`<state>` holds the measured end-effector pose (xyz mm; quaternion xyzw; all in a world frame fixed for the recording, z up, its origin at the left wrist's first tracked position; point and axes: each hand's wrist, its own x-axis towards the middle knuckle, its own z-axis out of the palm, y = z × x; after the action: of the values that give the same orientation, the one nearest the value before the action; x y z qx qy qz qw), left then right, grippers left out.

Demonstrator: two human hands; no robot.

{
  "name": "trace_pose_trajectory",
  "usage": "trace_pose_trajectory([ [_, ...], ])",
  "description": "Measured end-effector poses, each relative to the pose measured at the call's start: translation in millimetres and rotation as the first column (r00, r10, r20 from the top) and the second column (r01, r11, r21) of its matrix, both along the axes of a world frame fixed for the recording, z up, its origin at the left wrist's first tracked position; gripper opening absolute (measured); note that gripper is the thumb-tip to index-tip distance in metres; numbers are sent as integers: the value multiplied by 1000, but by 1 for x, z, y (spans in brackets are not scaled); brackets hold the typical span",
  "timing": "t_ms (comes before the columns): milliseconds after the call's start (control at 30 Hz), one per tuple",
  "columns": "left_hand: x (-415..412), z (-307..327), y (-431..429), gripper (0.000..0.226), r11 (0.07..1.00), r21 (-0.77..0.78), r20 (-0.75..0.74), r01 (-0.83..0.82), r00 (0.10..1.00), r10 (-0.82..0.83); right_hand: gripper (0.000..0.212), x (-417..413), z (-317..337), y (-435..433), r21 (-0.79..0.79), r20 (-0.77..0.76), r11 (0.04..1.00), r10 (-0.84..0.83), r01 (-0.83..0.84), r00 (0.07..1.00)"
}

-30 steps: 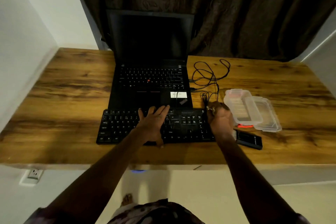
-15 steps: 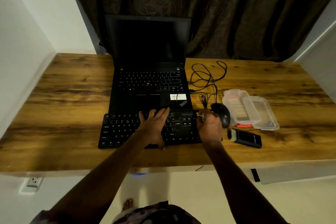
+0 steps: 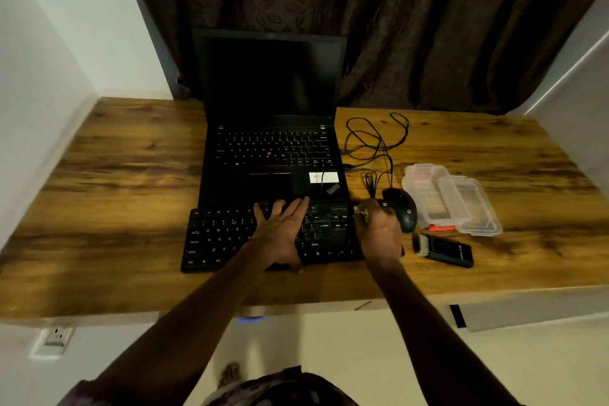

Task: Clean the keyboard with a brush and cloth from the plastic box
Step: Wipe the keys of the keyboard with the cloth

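Note:
A black keyboard [image 3: 224, 234] lies on the wooden desk [image 3: 115, 175] in front of an open laptop [image 3: 273, 148]. My left hand [image 3: 280, 231] rests flat on the middle keys with its fingers spread. My right hand [image 3: 379, 231] is over the keyboard's right end, its fingers curled round a small pale wad [image 3: 360, 212] that looks like cloth. A black brush [image 3: 443, 250] with pale bristles lies on the desk to the right of that hand, untouched. The clear plastic box [image 3: 425, 194] stands open behind the brush.
A black mouse [image 3: 403, 211] sits just right of my right hand, its cable [image 3: 372, 138] looped beside the laptop. The box's clear lid [image 3: 474, 208] leans against the box, with a small orange thing [image 3: 441, 227] at its front. The desk's front edge is close below the keyboard.
My right hand has moved left off the mouse onto the keyboard's right end, uncovering the mouse. My left hand has stayed flat on the keys.

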<state>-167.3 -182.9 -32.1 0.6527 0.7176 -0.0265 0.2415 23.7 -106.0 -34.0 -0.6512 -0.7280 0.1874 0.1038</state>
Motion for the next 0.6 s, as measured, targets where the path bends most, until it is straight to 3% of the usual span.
trace_pose_trajectory([
  [267, -8, -2, -8, 149, 998, 61, -64, -10, 998, 13, 28, -62, 2, -39, -10, 35, 969, 247, -247, 968],
  [467, -58, -8, -47, 152, 988, 83, 0, -126, 992, 127, 23, -45, 3, -28, -8, -77, 998, 67, -68, 995],
  [600, -84, -6, -67, 153, 988, 51, -30, -148, 988, 150, 26, -75, 12, -41, -17, -60, 992, 126, -128, 990],
])
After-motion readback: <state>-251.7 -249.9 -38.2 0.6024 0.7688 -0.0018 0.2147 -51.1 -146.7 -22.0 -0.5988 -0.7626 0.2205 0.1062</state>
